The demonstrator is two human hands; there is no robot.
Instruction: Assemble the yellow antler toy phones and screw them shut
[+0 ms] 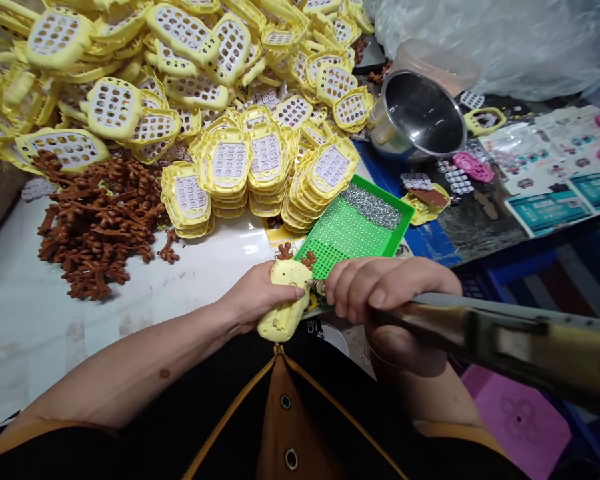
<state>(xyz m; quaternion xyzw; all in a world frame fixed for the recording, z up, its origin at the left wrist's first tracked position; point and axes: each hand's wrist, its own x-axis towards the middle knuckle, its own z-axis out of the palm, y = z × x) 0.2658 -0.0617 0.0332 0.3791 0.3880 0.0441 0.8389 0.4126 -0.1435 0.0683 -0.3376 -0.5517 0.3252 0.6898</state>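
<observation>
In the head view, a yellow toy body point(284, 313) is held low at the centre, its long axis running from 1 o'clock to 7 o'clock, with two brown antlers point(285, 251) at the upper end. It is gripped from 9 o'clock by the left hand point(255, 293), whose thumb is laid across its face; this is the nearer hand. At 3 o'clock from it, the right hand point(387, 287) is closed around a power driver point(500, 341). The driver's metal tip point(318, 287) is aimed towards 10 o'clock, across the body's long axis, at its upper right edge; whether contact is made cannot be told. Screws point(373, 205) are held in a green tray point(347, 233) at 1 o'clock from the body.
</observation>
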